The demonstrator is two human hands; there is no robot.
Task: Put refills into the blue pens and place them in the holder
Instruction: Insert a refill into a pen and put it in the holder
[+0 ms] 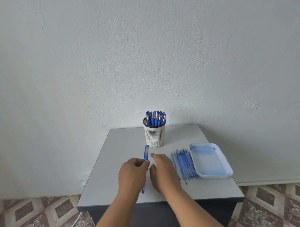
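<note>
Left hand (132, 175) pinching blue pen (146, 152) just before the holder (154, 135), lower barrel hidden behind the fist. Right hand (163, 171) flat, fingers loosely spread, blurred, beside the refills (184, 163) along the tray (210, 160).

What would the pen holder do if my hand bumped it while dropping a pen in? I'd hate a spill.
The pen holder looks like thin slotted plastic, so probably light. It is tall, narrow and packed with upright blue pens, so the weight sits high; a bump near the rim could tip it. It stands on the smooth table, so a low nudge might slide it instead.
</note>
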